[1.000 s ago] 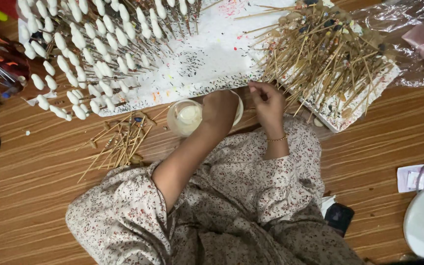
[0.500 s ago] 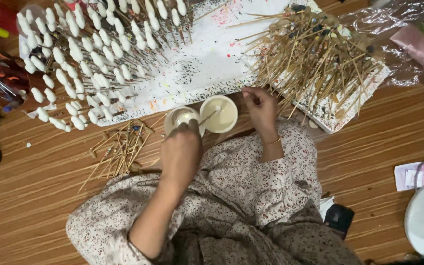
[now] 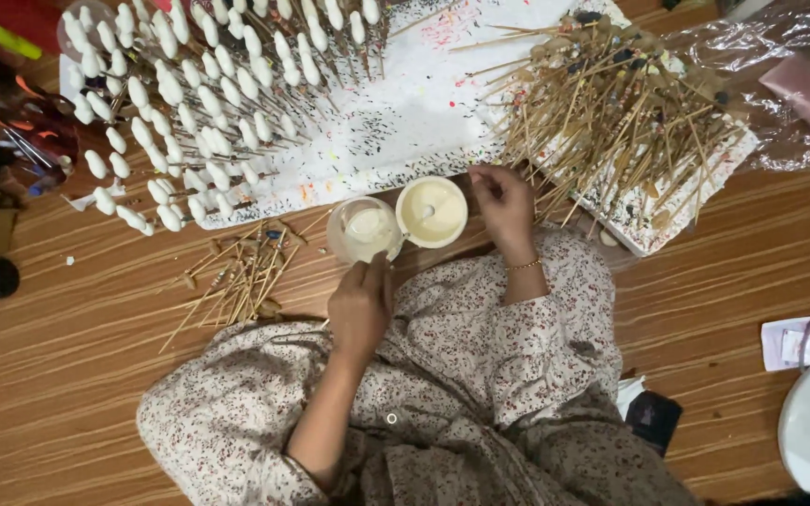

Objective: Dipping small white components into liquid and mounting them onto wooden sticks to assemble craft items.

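My left hand (image 3: 360,305) is drawing back toward my lap from where it was a second ago, over the two cups; it is now resting at 6 o'clock of the clear plastic cup (image 3: 364,231), thumb and fingertips pressed together on what looks like a thin stick, though the stick itself is too fine to confirm. My right hand (image 3: 503,201) is staying at 3 o'clock of the white bowl of cream paint (image 3: 431,212), fingers curled together and pinching something small that I cannot make out. Both vessels, uncovered by the retreat, are now showing in full, side by side and touching; I judge a dip to be just finished.

At 11 o'clock, white-tipped sticks (image 3: 189,94) are standing in rows on a paint-speckled white sheet (image 3: 405,122). At 1 o'clock, bare bamboo sticks (image 3: 611,112) are lying heaped. Loose sticks (image 3: 236,276) are lying at 9 o'clock on the wood-grain floor (image 3: 77,375).
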